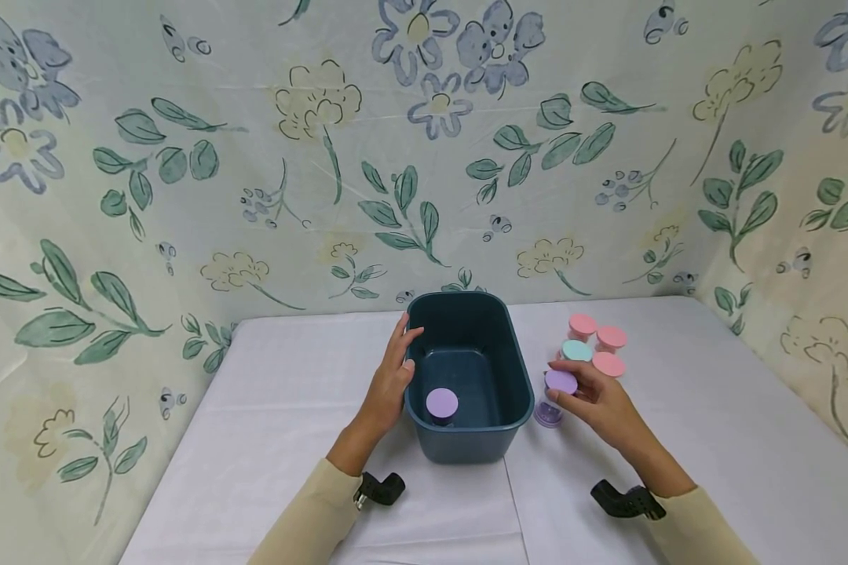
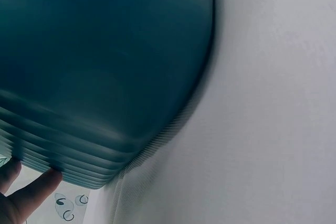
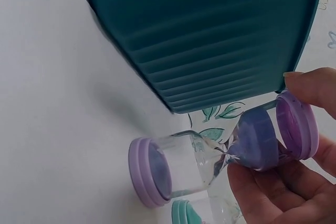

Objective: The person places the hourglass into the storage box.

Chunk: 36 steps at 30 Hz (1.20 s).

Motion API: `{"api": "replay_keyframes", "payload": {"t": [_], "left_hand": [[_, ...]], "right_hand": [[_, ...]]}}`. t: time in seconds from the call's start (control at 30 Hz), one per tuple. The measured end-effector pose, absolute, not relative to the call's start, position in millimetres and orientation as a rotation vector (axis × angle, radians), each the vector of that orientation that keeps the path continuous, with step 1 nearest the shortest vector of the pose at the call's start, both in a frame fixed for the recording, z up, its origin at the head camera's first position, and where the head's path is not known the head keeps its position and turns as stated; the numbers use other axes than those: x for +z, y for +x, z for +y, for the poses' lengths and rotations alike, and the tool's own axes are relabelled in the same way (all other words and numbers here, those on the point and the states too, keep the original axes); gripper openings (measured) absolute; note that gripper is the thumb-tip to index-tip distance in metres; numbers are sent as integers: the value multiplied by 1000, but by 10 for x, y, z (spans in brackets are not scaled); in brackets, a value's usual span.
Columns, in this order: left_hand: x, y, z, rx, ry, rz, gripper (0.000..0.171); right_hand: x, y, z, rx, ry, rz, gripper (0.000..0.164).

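My right hand [image 1: 601, 402] grips a sand timer [image 3: 254, 139] by its upper end, just right of the dark blue bin [image 1: 466, 446]. The timer has lilac caps, a clear glass waist and purple-blue sand in both bulbs. In the right wrist view it looks tilted, with thumb and fingers around one cap and bulb. My left hand [image 1: 381, 392] lies along the bin's left side, its fingers extended at the rim; in the left wrist view, fingertips [image 2: 51, 178] touch the ridged wall. Inside the bin's near end stands another lilac-capped timer [image 1: 441, 403].
Beyond my right hand stand several more timers: pink-capped ones [image 1: 611, 337] and a mint-capped one [image 1: 576, 350]. A white cloth [image 1: 297, 392] covers the table. Floral fabric [image 1: 410, 196] hangs behind it and at the sides.
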<state>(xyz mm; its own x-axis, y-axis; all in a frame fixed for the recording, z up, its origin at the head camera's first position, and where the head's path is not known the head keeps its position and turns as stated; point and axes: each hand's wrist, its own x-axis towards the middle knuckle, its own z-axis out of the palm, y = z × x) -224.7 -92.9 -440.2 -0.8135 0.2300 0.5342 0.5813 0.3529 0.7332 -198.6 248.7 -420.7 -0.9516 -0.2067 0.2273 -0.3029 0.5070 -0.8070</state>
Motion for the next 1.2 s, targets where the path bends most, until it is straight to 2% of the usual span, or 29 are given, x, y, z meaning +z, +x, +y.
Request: {"api": "replay_keyframes", "payload": {"t": [0.53, 1.2], "left_hand": [[-4414, -2251, -929, -1449, -716, -2282, 52], [-4420, -2264, -933, -1452, -718, -2286, 56]], "right_hand": [[-4181, -1970, 2494, 1488, 437, -2641, 58], [-4085, -1994, 2491, 1329, 496, -2580, 54]]}}
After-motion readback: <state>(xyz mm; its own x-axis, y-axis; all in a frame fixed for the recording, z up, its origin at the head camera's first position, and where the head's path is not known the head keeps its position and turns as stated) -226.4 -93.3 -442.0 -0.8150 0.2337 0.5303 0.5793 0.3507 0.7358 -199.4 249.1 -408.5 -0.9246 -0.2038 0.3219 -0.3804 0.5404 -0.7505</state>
